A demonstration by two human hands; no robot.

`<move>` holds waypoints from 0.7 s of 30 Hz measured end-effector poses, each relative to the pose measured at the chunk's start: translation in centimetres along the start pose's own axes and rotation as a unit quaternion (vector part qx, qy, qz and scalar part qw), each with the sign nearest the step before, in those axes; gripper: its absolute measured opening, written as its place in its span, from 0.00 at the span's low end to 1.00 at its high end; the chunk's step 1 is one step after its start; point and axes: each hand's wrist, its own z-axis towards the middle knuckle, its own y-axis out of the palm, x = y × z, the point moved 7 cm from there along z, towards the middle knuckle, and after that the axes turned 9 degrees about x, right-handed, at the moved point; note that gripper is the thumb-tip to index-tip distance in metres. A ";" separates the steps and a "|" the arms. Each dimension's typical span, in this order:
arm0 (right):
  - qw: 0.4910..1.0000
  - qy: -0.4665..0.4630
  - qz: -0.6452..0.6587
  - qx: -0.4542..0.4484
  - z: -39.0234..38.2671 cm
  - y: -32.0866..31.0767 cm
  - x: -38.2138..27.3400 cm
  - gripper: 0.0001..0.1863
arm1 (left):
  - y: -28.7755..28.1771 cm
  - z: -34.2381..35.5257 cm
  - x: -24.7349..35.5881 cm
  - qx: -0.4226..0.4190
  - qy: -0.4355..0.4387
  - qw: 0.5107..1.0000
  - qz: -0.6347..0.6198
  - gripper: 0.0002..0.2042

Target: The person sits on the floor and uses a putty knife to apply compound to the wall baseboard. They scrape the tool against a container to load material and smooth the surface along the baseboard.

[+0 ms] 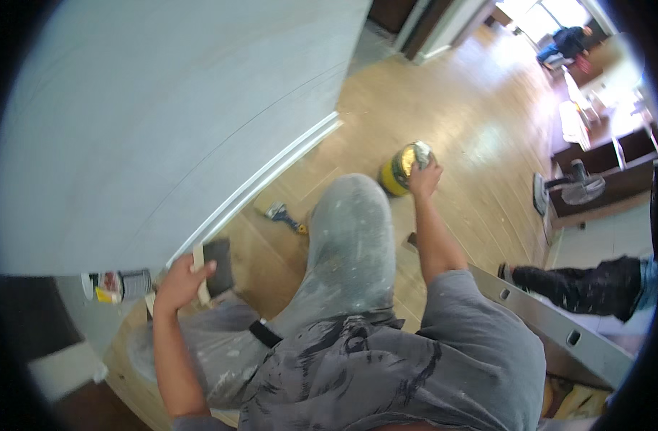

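My left hand (178, 283) is closed around the pale edge of a wide putty knife (218, 263), whose broad dark blade points away from the wall. At arm's length beyond my raised knee, my right hand (424, 178) grips the rim of a tilted yellow can (395, 174). Whitish paste smears the can's top; what is inside I cannot make out. A putty scraper (284, 215) with a dark blue and yellow handle lies on the floor between the wall and my knee.
A pale wall (171, 136) with a white baseboard (264, 185) runs along my left. Near its foot stands a white tub (126, 285). To my right are a metal ladder rail (559, 327), another person's dark trouser leg (580, 284) and a fan (582, 189). Another person (567, 44) is far off.
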 end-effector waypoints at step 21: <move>0.691 -0.119 0.362 -0.614 -22.8 -11.2 -39.0 0.27 | -7.4 -1.0 10.0 0.065 0.123 0.963 -0.231 0.28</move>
